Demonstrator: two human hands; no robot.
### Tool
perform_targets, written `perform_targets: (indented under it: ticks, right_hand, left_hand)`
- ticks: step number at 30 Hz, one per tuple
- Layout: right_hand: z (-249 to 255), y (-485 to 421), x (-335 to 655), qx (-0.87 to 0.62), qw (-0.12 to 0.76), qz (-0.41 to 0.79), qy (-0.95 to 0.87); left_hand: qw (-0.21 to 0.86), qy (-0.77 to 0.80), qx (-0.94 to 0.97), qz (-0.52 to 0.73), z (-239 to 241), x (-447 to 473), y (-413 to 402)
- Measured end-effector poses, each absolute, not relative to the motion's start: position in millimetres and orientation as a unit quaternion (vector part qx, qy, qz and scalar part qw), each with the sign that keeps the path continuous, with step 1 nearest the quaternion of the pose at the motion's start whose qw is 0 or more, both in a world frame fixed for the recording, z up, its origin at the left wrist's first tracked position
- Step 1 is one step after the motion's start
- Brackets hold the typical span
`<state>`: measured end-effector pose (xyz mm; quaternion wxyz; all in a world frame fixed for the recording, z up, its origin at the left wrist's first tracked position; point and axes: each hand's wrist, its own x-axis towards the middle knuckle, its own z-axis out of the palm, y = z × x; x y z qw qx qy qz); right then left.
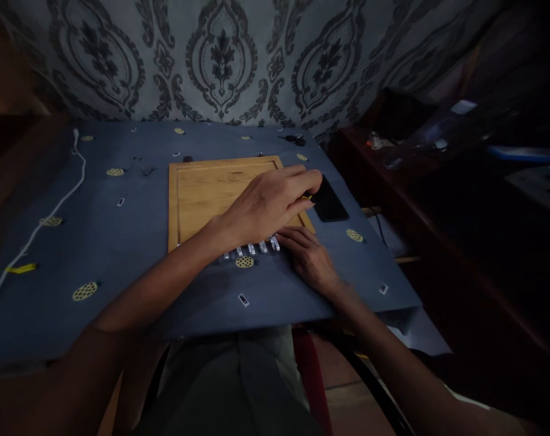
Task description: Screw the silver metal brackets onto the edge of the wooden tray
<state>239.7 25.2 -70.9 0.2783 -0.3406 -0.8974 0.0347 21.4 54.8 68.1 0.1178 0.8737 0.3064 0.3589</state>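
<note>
My left hand (270, 203) reaches across the wooden board (202, 191) to its right edge, fingers curled in a pinch on a small yellow-tipped object I cannot make out, right beside a black phone (329, 200). My right hand (308, 257) lies flat on the blue table cover, its fingers stretched toward a row of small silver pieces (252, 248) lined along the board's near edge.
A white cable (52, 209) runs down the left of the blue table (120, 242). Yellow dotted discs (85, 291) and small tags are scattered on the cover. A dark cluttered shelf (415, 151) stands to the right. A patterned wall rises behind.
</note>
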Motion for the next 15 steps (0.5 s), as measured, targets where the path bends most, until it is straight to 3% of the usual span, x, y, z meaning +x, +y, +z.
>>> perform_targets:
  ticks: [15]
  right_hand:
    - [-70.6, 25.2, 241.1, -0.338, 0.274, 0.042, -0.899]
  left_hand:
    - [0.106, 0.311, 0.876, 0.354, 66.7, 21.3, 54.5]
